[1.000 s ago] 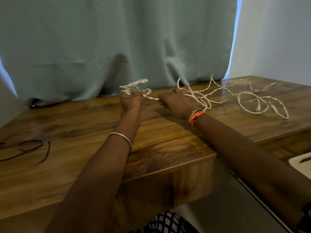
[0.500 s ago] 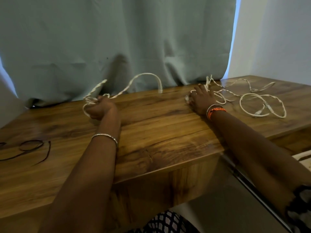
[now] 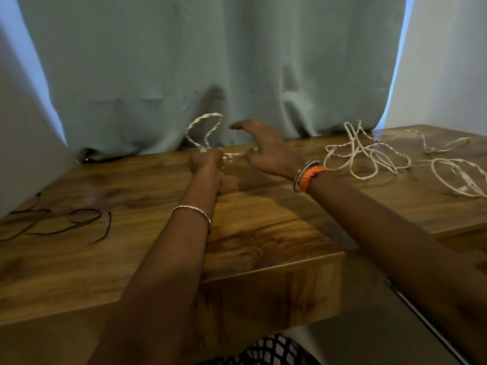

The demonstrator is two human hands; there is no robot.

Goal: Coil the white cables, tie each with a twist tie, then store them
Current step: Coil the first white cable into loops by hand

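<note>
My left hand is closed in a fist on a twisted white cable, whose loop stands up above the fist in front of the curtain. My right hand is just right of it, fingers spread wide, with the cable passing under its palm toward the left fist. The remaining white cable lies in a loose tangle on the right part of the wooden table. Dark twist ties lie on the table at the far left.
A grey-green curtain hangs right behind the table's back edge. The table steps down to a lower surface at the right, and its front edge is close to my body.
My left hand moved right, back toward the middle, with the cable loop. My right hand left the tangle, came left and opened beside the left fist.
</note>
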